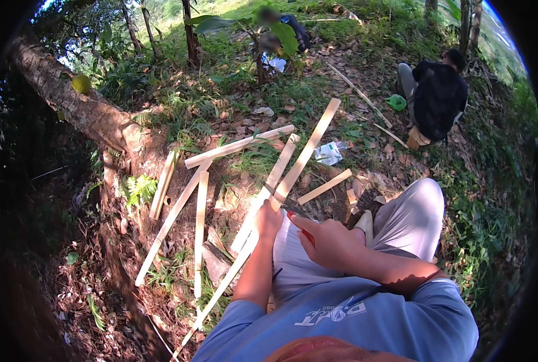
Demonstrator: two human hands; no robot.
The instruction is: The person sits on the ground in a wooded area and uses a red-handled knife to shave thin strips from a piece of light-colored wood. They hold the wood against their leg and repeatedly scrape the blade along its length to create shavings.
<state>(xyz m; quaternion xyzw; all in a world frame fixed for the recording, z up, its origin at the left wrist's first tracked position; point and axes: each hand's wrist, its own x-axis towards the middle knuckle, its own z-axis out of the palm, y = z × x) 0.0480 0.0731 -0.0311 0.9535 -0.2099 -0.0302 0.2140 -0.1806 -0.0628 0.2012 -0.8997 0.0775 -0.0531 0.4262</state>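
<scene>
My left hand is closed around a long, pale wooden strip. The strip slants from the upper right, under my fingers, down past my left forearm. In my right hand is the red handle of a knife. Its dark blade reaches toward the left hand and lies across or against the strip; the exact contact is too small to tell. Just left of the held strip, a second wooden strip lies at nearly the same slant, partly covered by my hand.
Several cut strips lie to the left, beside a leaning tree trunk and a grey stone. A short wood piece and a plastic bottle lie ahead. One person sits far right; another is partly hidden behind leaves.
</scene>
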